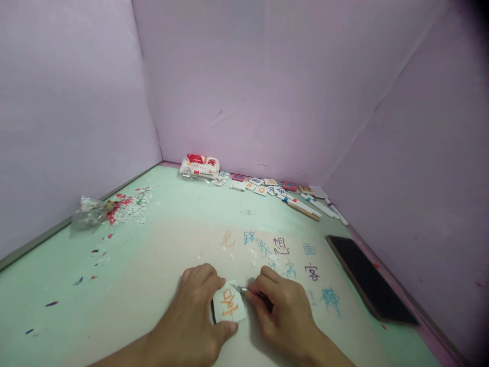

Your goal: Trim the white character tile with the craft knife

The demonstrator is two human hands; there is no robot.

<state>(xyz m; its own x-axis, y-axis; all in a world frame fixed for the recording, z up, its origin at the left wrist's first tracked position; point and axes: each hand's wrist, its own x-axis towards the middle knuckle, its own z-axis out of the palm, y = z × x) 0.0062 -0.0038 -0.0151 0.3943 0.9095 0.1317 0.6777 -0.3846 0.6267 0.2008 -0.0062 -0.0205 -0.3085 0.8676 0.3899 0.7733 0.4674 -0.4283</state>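
Note:
My left hand (194,311) holds a small white card (228,305) with an orange character on it, pinching it at its left and bottom edges on the table. My right hand (284,313) grips a thin metal-tipped tool (248,291) whose tip touches the card's upper right edge. Both hands rest on a pale mat (160,265) covered with cut-out coloured characters (275,250).
A dark phone (369,278) lies to the right. Markers (315,205), more character cards (260,186) and a tissue pack (199,166) line the back wall. A crumpled plastic bag (88,212) and paper scraps (130,206) sit at the left. Lilac walls enclose the green table.

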